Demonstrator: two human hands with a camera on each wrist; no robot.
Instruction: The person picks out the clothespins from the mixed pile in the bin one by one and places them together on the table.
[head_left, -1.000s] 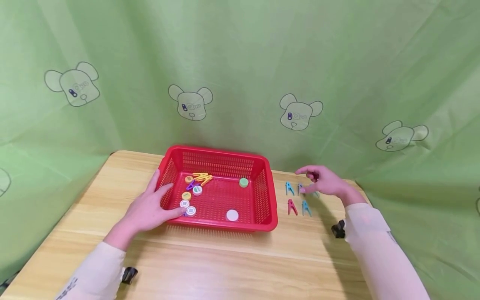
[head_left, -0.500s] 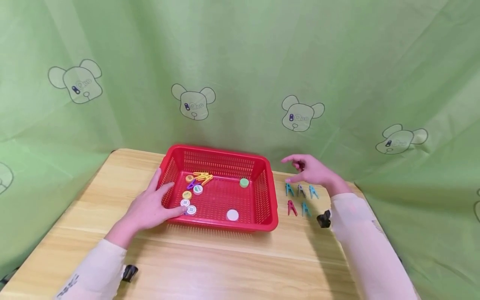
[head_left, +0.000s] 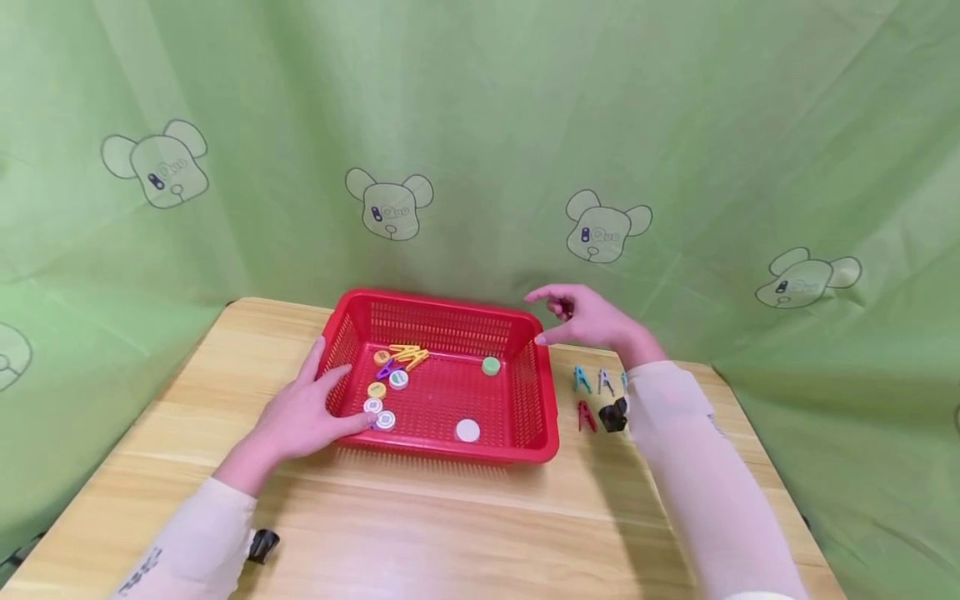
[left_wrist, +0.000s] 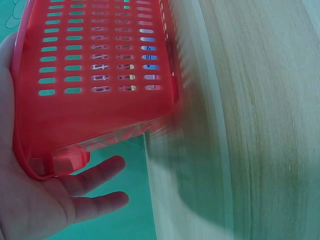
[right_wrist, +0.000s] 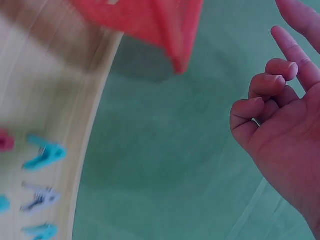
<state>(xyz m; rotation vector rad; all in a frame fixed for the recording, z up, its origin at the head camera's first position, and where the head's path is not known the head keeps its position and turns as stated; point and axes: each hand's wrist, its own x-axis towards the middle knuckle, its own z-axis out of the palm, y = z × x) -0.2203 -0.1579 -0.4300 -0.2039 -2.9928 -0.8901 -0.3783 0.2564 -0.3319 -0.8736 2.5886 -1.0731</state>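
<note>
Our left hand point(head_left: 303, 421) straddles the left rim of the red basket point(head_left: 442, 450), holding it with the thumb and a finger on the inner side and other fingers outside. In the head view the thumb tip overlaps two white caps point(head_left: 385, 420), and we cannot tell whether it touches them. The left wrist view shows two fingers past the rim, with the basket's contents only in slivers through the slots.

Our right hand point(head_left: 585, 317) hovers by the basket's far right corner, thumb and index finger spread wide, the other three curled in; we cannot see fully behind those.

The basket stands on the wooden table point(head_left: 465, 533); yellow clips point(head_left: 415, 358) overlap inside it, near a purple clip point(head_left: 388, 369). To its right lie a red clip point(head_left: 586, 417), a blue clip point(head_left: 582, 379) and a greyish clip point(head_left: 605, 382). Our right sleeve point(head_left: 697, 467) partly covers another blue one. The right wrist view blurs these clips, and its left edge cuts off a teal clip point(right_wrist: 4, 203).
</note>
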